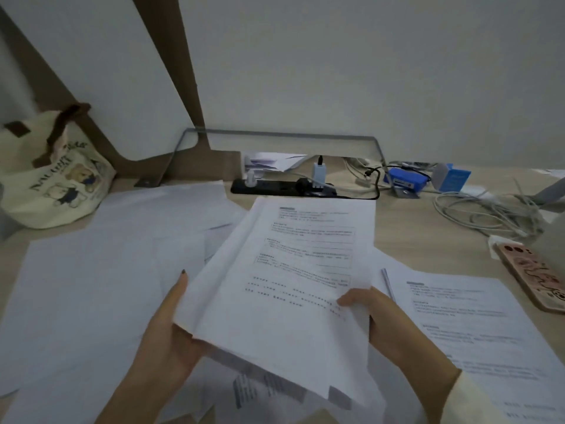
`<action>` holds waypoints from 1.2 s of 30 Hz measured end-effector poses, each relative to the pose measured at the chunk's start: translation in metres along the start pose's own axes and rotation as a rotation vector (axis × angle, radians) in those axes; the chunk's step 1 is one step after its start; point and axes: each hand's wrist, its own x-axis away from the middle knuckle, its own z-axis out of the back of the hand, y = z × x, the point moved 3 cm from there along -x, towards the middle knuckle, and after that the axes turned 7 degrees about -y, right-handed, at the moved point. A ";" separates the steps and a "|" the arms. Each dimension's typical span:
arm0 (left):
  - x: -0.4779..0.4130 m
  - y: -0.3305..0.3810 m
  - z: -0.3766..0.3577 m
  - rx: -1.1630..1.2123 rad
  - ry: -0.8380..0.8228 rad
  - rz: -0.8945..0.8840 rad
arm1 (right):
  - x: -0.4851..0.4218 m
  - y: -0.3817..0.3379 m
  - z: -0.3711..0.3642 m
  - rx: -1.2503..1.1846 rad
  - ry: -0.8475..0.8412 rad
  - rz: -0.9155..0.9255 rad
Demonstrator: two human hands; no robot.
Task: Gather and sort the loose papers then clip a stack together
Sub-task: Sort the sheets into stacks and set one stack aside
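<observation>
Single frame, head cam.

- Stack of papers point(284, 270): held up off worktop point(412, 237), tilted, centre of view. Printed side up, text too blurred to read. Sheet edges fanned at L side, not squared.
- R grip point(382, 319): grasping stack at its R edge, thumb on top sheet, fingers hidden beneath. Cream sleeve point(477, 399) at wrist.
- L grip point(165, 332): under stack's lower-L corner. One digit w/ dark nail lies straight along L edge, rest hidden by paper, so cannot tell if clasped or flat.
- Loose sheets point(91, 286): spread over L half of worktop, overlapping, mostly blank side up. More below stack at bottom of view, some printed.
- Printed sheet point(477, 332): flat at R, just beside R grip. Pen point(387, 283) at its L edge, lower end behind the hand.
- Phone point(535, 280): patterned case, back up, near R edge.
- Back of worktop: black power strip point(284, 187) w/ plugs, blue box point(452, 176), grey cable tangle point(489, 215).
- Tote bag point(55, 179), bear print, far L, just beside loose sheets.
</observation>
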 end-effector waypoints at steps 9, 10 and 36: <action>0.006 0.005 0.024 -0.102 0.228 -0.080 | 0.010 -0.007 0.029 0.215 0.381 0.020; 0.008 0.008 0.029 -0.093 0.248 -0.105 | 0.013 -0.008 0.037 0.173 0.441 0.035; 0.001 -0.051 -0.029 -1.954 -0.387 -0.873 | 0.015 0.024 0.020 -0.008 0.223 -0.090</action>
